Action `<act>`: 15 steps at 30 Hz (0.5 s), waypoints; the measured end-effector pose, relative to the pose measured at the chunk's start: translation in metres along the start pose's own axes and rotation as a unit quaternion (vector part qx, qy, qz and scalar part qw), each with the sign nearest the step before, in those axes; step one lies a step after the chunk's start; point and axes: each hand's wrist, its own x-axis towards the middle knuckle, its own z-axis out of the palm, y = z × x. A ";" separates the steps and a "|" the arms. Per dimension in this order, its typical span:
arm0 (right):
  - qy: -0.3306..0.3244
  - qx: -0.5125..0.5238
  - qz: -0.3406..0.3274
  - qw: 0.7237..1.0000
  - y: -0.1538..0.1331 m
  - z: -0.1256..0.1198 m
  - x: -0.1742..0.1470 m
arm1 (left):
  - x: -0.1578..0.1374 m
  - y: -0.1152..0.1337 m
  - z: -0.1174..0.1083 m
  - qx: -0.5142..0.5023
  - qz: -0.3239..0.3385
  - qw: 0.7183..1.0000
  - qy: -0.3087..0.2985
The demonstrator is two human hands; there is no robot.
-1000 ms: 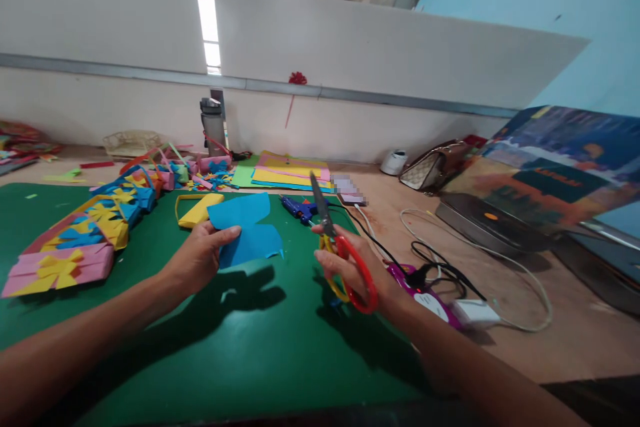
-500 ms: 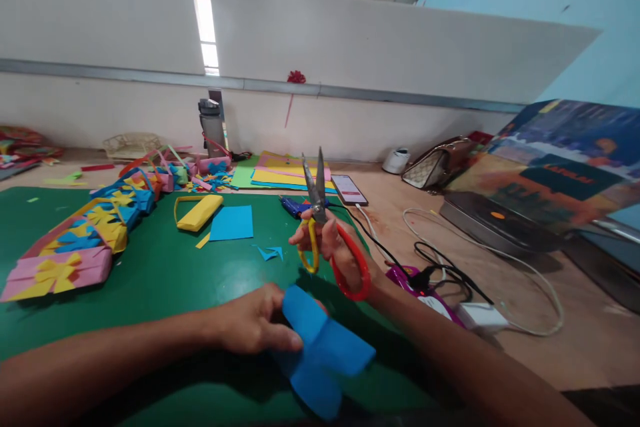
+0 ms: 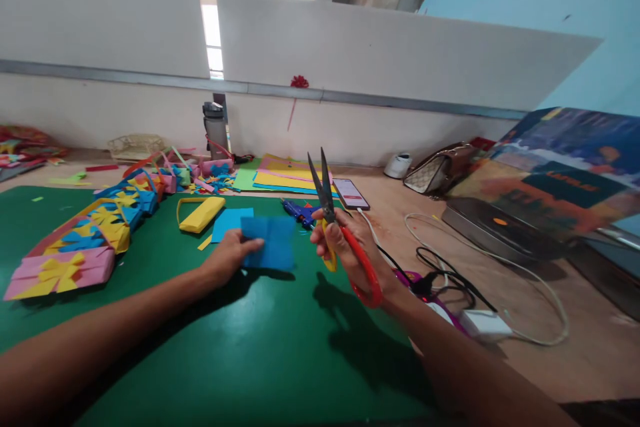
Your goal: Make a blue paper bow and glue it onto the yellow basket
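Note:
My left hand [image 3: 234, 255] pinches a blue piece of paper [image 3: 274, 245], roughly square and slightly blurred, above the green cutting mat [image 3: 210, 360]. Just behind it a flat blue square [image 3: 229, 219] lies on the mat, beside a small yellow strip [image 3: 205, 242]. In my right hand [image 3: 347, 240] is a pair of scissors [image 3: 327, 203] with one yellow and one red handle loop, blades pointing up and a little apart. Near the scissors a blue glue gun [image 3: 299, 213] rests at the mat's back edge. A yellow paper basket [image 3: 202, 215] lies farther left.
Decorated paper baskets [image 3: 95, 233] line the left. At the back are coloured sheets [image 3: 290, 173], a bottle [image 3: 215, 130] and a phone [image 3: 351, 193]. On the right, cables [image 3: 450, 277] run from a purple power strip [image 3: 407, 277], near a dark case [image 3: 500, 227].
My left hand has moved forward and left. The blue paper in it showed a lobed outline before and looks squarish now. The right hand with the scissors has shifted slightly right.

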 end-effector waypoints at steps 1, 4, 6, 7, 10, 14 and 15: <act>-0.003 0.004 0.008 1.000 0.001 0.000 0.000 | 0.003 0.002 -0.006 -0.017 0.005 1.000 0.017; -0.009 0.016 0.029 0.999 0.003 0.001 -0.003 | 0.004 0.012 -0.012 -0.079 0.000 0.996 0.046; -0.017 0.022 0.050 0.998 0.002 0.001 -0.007 | -0.001 0.019 -0.009 -0.110 -0.010 0.992 0.054; -0.028 0.023 0.063 0.997 0.002 0.001 -0.009 | -0.004 0.022 -0.007 -0.116 -0.020 0.991 0.058; -0.090 0.001 0.097 0.991 0.001 0.000 -0.018 | -0.013 0.030 -0.005 -0.124 -0.049 0.988 0.078; -0.158 -0.123 0.116 0.973 0.006 -0.002 -0.023 | -0.019 0.035 -0.010 -0.148 -0.054 0.984 0.089; -0.166 -0.153 0.115 0.967 0.007 -0.004 -0.023 | -0.019 0.036 -0.012 -0.151 -0.053 0.983 0.091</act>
